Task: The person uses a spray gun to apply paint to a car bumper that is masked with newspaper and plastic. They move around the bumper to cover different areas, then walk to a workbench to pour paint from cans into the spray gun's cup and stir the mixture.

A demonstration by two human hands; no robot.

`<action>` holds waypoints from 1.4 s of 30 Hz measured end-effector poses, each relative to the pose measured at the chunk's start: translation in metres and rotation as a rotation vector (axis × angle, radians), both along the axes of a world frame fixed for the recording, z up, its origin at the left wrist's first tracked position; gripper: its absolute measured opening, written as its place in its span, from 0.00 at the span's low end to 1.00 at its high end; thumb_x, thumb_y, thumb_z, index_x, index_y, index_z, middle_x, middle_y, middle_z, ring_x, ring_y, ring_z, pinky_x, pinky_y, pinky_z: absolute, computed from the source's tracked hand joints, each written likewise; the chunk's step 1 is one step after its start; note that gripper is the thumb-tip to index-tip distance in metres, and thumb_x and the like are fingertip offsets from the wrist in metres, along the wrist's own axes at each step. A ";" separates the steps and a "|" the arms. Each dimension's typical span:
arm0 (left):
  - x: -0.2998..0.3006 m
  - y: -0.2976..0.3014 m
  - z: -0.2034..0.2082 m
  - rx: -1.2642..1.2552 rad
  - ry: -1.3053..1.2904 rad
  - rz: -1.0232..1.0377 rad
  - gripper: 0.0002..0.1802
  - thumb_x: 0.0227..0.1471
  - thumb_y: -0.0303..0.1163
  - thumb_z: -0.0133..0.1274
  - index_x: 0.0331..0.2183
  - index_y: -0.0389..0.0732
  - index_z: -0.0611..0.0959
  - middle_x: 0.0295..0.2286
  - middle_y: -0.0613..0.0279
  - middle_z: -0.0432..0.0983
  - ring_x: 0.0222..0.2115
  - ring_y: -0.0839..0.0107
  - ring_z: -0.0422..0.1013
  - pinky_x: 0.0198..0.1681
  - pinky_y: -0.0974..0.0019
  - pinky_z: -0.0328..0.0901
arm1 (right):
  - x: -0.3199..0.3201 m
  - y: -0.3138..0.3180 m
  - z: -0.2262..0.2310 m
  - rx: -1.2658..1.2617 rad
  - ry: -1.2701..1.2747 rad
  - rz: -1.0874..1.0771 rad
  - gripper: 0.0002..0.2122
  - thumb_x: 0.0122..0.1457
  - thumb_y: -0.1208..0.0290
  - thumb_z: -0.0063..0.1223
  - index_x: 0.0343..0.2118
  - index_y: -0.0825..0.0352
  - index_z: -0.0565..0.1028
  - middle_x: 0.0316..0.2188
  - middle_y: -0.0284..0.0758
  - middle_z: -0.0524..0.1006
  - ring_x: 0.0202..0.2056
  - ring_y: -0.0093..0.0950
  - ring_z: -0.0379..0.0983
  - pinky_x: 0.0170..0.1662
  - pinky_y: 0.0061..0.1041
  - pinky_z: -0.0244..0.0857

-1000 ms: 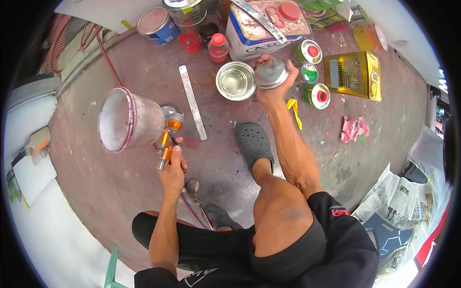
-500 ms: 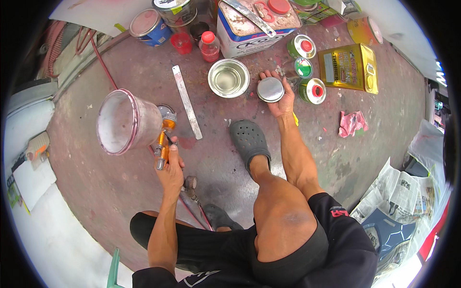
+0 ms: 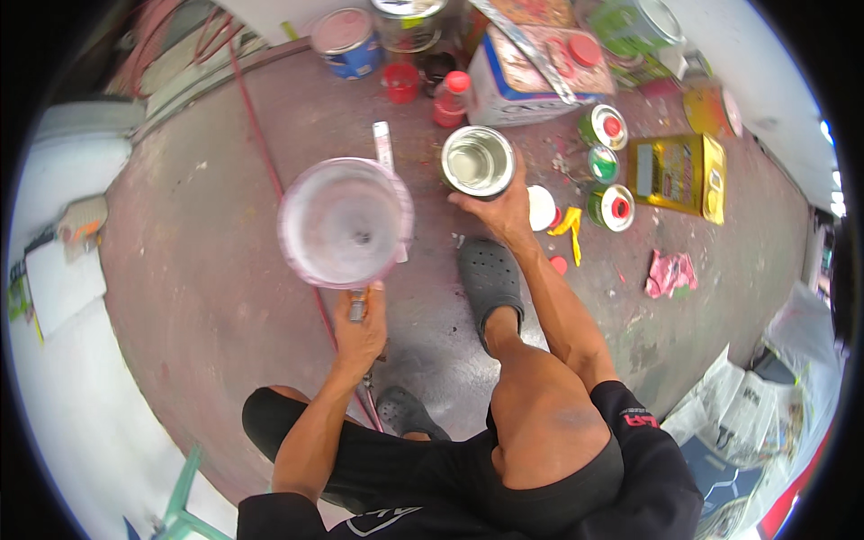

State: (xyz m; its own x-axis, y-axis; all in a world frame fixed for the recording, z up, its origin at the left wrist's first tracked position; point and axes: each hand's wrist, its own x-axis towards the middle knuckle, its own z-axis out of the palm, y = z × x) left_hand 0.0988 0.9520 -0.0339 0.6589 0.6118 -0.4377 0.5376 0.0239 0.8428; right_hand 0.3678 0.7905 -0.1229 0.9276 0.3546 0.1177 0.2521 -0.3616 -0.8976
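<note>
My left hand [image 3: 360,328] grips the handle of a spray gun whose wide pinkish plastic cup [image 3: 345,221] faces up at me, open and empty-looking. My right hand [image 3: 504,207] holds an open metal paint can [image 3: 478,160] lifted off the floor, close to the right of the cup. A white round lid [image 3: 541,207] lies on the floor just right of that hand. My foot in a dark clog [image 3: 489,279] rests below the can.
Several small cans with red or green caps [image 3: 610,207], a yellow rectangular tin [image 3: 675,171], a white boxy tin [image 3: 531,76], a blue can [image 3: 346,40], a red bottle [image 3: 450,99] and a pink rag [image 3: 670,273] sit on the stained floor. A red hose [image 3: 261,153] runs left. Newspapers [image 3: 747,405] lie lower right.
The left hand has turned the spray gun cup from sideways to mouth-up. The right hand set the lid down and picked up the open can, bringing it beside the cup.
</note>
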 end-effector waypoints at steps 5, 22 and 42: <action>-0.017 -0.007 -0.015 0.080 -0.058 -0.123 0.20 0.66 0.30 0.59 0.57 0.35 0.80 0.46 0.48 0.83 0.45 0.57 0.81 0.49 0.60 0.72 | -0.006 0.005 0.027 0.188 0.088 0.043 0.45 0.43 0.70 0.84 0.65 0.71 0.69 0.58 0.40 0.79 0.59 0.32 0.78 0.64 0.33 0.71; 0.017 -0.033 0.023 0.134 -0.209 -0.272 0.30 0.65 0.31 0.57 0.65 0.36 0.73 0.56 0.43 0.78 0.54 0.47 0.79 0.56 0.54 0.72 | -0.029 -0.064 0.325 -0.511 -0.618 0.181 0.61 0.32 0.62 0.88 0.74 0.67 0.62 0.69 0.45 0.71 0.69 0.45 0.69 0.72 0.45 0.65; 0.010 -0.041 0.034 0.048 -0.219 -0.381 0.32 0.63 0.29 0.57 0.67 0.36 0.71 0.55 0.43 0.78 0.55 0.46 0.79 0.57 0.53 0.72 | -0.049 -0.041 0.367 -0.696 -0.972 0.288 0.46 0.40 0.66 0.85 0.66 0.66 0.73 0.66 0.44 0.75 0.67 0.50 0.70 0.70 0.49 0.65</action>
State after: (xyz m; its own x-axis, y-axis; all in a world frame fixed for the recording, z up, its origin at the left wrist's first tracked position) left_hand 0.1085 0.9112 0.0006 0.9155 0.3230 -0.2399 0.3093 -0.1835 0.9331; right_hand 0.3190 0.7496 0.2441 0.4373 0.7955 0.4195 0.8582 -0.5086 0.0698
